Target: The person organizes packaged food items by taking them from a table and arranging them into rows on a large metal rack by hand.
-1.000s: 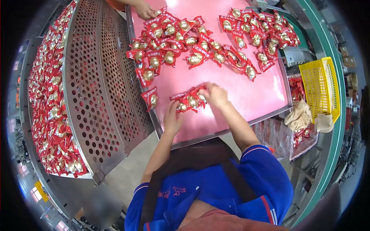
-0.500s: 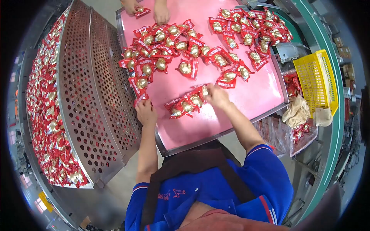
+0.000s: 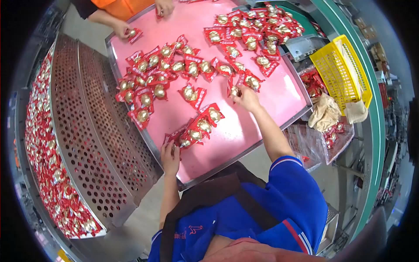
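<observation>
On the pink table lies a short slanted row of red-and-gold packets, each a red wrapper with a rounded gold middle. At the row's near left end, my left hand has its fingers closed on a red packet, partly hidden by them. Farther right, my right hand pinches another red-and-gold packet at the edge of the loose pile. A single packet lies between the row and the pile.
A perforated metal bin full of packets stands left. At the far side, a co-worker's hand holds a packet. More packets are heaped back right, near a yellow basket and a beige cloth.
My left hand has brought a packet from the left edge to the row's end. My right hand has left the row and taken hold of a packet by the pile. The view has shifted.
</observation>
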The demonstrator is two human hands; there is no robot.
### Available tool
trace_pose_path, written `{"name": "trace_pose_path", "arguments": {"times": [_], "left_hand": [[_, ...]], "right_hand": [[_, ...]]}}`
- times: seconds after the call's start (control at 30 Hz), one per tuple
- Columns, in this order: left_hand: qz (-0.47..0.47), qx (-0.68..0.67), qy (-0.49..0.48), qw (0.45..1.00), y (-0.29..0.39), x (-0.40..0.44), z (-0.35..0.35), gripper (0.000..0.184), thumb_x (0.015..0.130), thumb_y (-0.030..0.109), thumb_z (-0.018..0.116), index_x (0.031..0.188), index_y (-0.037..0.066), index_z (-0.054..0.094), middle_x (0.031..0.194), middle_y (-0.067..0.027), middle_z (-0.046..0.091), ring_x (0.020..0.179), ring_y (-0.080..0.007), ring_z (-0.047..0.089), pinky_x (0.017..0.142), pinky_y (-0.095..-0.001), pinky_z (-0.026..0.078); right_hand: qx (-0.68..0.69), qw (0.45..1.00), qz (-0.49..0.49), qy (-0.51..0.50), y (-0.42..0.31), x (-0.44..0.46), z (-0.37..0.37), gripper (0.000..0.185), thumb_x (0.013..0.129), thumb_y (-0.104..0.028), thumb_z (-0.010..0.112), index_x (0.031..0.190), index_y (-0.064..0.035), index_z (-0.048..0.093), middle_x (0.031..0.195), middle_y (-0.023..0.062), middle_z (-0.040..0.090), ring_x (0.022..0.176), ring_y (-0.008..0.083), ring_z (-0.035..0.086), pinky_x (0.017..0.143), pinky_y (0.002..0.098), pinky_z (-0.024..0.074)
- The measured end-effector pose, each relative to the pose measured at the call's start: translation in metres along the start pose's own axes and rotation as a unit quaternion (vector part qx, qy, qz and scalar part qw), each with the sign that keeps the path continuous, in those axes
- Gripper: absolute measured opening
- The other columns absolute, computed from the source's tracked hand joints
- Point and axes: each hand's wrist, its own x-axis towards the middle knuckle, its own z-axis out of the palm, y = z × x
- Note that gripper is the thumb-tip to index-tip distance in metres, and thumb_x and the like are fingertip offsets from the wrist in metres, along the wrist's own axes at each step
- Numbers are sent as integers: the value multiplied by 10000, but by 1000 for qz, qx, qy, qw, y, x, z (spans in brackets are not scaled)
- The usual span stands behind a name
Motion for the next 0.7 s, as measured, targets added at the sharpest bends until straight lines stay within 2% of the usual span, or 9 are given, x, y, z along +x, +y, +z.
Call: {"name": "trace_pose_path", "arguments": {"times": [0.17,0.2,0.27,0.33,0.4,0.43,0.47,0.63,0.7], "left_hand": [[14,81,16,996,2,-7,5,477,897,270,643,1335,94,577,1332,-186,502,1214,-378,498,1027,-464,408],[38,114,40,992,7,-8,5,524,891,287,646,1372,109,540,1383,-184,459,1250,-395,461,1046,-485,385],[87,174,80,978,25,-12,6,623,878,321,650,1445,139,464,1484,-180,373,1321,-430,386,1084,-526,339],[110,187,0,976,36,-10,14,706,863,363,657,1491,184,389,1549,-165,279,1360,-469,309,1096,-586,287],[81,296,-83,948,54,-6,23,777,866,449,638,1537,246,302,1609,-135,175,1397,-470,256,1070,-662,283],[54,300,-113,946,61,0,24,781,864,456,636,1538,256,295,1610,-126,176,1399,-470,250,1052,-678,293],[27,303,-142,942,67,9,24,786,862,462,634,1540,265,289,1611,-116,178,1401,-471,244,1033,-694,304],[-13,325,-191,926,70,30,21,709,867,406,644,1495,297,333,1519,-87,340,1361,-450,318,969,-693,379],[24,312,-175,933,63,25,17,669,843,324,676,1451,316,397,1442,-65,422,1319,-435,378,956,-679,401]], "right_hand": [[-73,994,-47,-61,-44,-34,42,583,828,-488,676,1249,-106,546,1063,178,670,953,371,672,826,491,522],[-98,989,-14,-111,-54,-33,29,640,803,-487,718,1292,-113,541,1165,162,637,1087,336,629,882,488,500],[-149,984,-92,-32,-61,-41,18,706,774,-488,748,1334,-123,521,1257,146,586,1204,314,549,940,491,463],[-135,971,-197,15,-54,-39,22,845,719,-510,787,1428,-185,461,1403,109,475,1327,312,410,1031,523,372],[-213,907,-363,-26,-57,-39,37,879,717,-554,769,1461,-233,426,1409,105,472,1288,327,436,1022,565,359],[-250,861,-441,-45,-63,-39,43,896,716,-576,759,1477,-257,408,1411,104,471,1269,335,449,1018,586,352],[-309,835,-446,-91,-65,-42,54,921,706,-638,725,1493,-302,384,1426,99,459,1233,342,461,1002,636,329],[-321,845,-419,-86,-66,-46,72,893,700,-691,686,1446,-264,444,1356,79,510,1193,322,497,927,606,383],[-306,857,-409,-68,-59,-64,83,868,702,-692,680,1416,-241,479,1325,74,533,1173,320,515,903,583,406]]}}
